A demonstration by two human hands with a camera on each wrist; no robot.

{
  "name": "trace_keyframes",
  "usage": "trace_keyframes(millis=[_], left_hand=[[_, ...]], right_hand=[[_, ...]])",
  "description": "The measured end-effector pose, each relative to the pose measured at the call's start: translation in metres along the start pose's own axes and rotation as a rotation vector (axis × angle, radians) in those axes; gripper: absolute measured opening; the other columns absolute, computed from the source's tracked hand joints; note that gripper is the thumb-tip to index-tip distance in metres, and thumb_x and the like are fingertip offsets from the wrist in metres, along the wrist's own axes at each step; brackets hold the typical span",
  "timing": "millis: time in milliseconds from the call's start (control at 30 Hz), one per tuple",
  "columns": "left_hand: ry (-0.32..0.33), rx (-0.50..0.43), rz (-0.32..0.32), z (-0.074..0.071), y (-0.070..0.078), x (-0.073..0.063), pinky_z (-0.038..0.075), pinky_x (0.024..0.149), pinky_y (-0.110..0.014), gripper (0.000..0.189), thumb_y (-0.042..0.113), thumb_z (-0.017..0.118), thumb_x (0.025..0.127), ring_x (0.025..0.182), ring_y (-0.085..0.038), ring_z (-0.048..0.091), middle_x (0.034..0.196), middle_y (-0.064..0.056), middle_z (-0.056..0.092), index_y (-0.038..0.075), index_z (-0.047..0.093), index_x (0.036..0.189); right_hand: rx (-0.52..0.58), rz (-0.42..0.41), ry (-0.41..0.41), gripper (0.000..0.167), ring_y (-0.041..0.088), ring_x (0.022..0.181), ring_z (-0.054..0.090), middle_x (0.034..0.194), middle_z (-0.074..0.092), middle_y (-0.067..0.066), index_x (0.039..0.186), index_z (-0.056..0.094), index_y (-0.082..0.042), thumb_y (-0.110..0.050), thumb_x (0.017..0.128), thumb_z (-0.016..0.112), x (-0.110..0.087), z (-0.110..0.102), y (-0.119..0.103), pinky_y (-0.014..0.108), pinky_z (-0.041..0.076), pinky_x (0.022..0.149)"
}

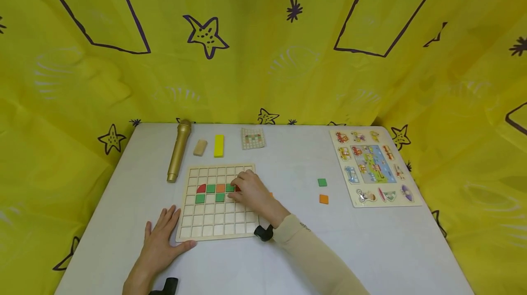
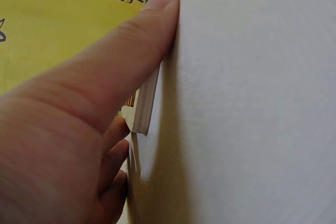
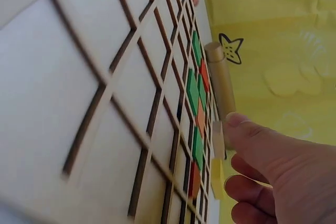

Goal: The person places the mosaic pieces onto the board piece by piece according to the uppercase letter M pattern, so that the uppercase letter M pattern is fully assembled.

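A wooden grid board point(image 1: 207, 231) lies on the table with several coloured tiles in its cells: a red rounded piece point(image 1: 201, 188), green squares such as one tile point(image 1: 200, 198), and an orange square point(image 1: 220, 188). My left hand point(image 1: 158, 244) is at the board's near left corner, fingers spread along the side and thumb point(image 2: 131, 45) against the front edge. Over the board's right part is my right hand point(image 1: 254, 194), thumb and fingers apart. Nothing shows between them in the right wrist view. Beside its fingertips sits another red piece point(image 3: 195, 179), partly hidden in the head view.
Behind the board lie a gold microphone point(image 1: 178, 153), a small wooden block point(image 1: 200, 147), a yellow block point(image 1: 219, 146) and a pattern card point(image 1: 253, 138). To the right are a green tile point(image 1: 322, 182), an orange tile point(image 1: 324, 199) and a picture puzzle point(image 1: 346, 190).
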State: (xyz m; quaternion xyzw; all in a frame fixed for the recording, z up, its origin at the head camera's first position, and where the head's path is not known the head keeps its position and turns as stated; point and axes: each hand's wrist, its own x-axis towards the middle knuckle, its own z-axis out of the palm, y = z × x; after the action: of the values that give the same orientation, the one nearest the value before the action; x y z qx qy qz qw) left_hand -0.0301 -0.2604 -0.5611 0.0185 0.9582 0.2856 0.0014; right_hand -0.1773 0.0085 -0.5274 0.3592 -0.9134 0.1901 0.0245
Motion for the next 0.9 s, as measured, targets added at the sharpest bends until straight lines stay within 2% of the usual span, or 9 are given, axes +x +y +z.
trace_keyframes(millis=[233, 533, 733, 900], left_hand=[[0.000, 0.002, 0.006, 0.000, 0.001, 0.001, -0.006, 0.107, -0.067, 0.107, 0.061, 0.077, 0.072, 0.143, -0.042, 0.014, 0.154, -0.024, 0.028, -0.004, 0.037, 0.147], [0.041, -0.015, 0.044, 0.002, -0.004, -0.001, -0.006, 0.107, -0.066, 0.104, 0.057, 0.079, 0.072, 0.144, -0.041, 0.016, 0.153, -0.024, 0.030, -0.003, 0.039, 0.147], [0.046, -0.026, 0.048, 0.003, -0.003, -0.001, -0.005, 0.107, -0.067, 0.104, 0.057, 0.079, 0.072, 0.144, -0.041, 0.016, 0.153, -0.024, 0.030, -0.003, 0.038, 0.147], [0.043, -0.024, 0.044, 0.002, -0.003, -0.001, -0.006, 0.107, -0.067, 0.104, 0.057, 0.079, 0.072, 0.144, -0.041, 0.015, 0.153, -0.025, 0.030, -0.004, 0.038, 0.147]], right_hand=[[0.005, 0.037, 0.069, 0.030, 0.017, 0.087, 0.051, 0.095, 0.064, 0.000, 0.102, 0.073, -0.008, -0.034, 0.088, 0.075, -0.022, -0.014, 0.032, 0.030, 0.044, 0.081], [0.030, 0.200, 0.081, 0.028, 0.020, 0.089, 0.052, 0.092, 0.063, 0.000, 0.104, 0.073, -0.007, -0.030, 0.089, 0.074, -0.050, -0.036, 0.070, 0.035, 0.043, 0.083], [0.038, 0.239, 0.146, 0.027, 0.023, 0.087, 0.052, 0.089, 0.064, 0.002, 0.102, 0.074, -0.004, -0.026, 0.086, 0.077, -0.069, -0.050, 0.095, 0.037, 0.043, 0.080], [0.050, 0.290, 0.170, 0.028, 0.025, 0.085, 0.053, 0.089, 0.065, 0.005, 0.101, 0.074, -0.002, -0.024, 0.085, 0.079, -0.086, -0.062, 0.116, 0.039, 0.044, 0.078]])
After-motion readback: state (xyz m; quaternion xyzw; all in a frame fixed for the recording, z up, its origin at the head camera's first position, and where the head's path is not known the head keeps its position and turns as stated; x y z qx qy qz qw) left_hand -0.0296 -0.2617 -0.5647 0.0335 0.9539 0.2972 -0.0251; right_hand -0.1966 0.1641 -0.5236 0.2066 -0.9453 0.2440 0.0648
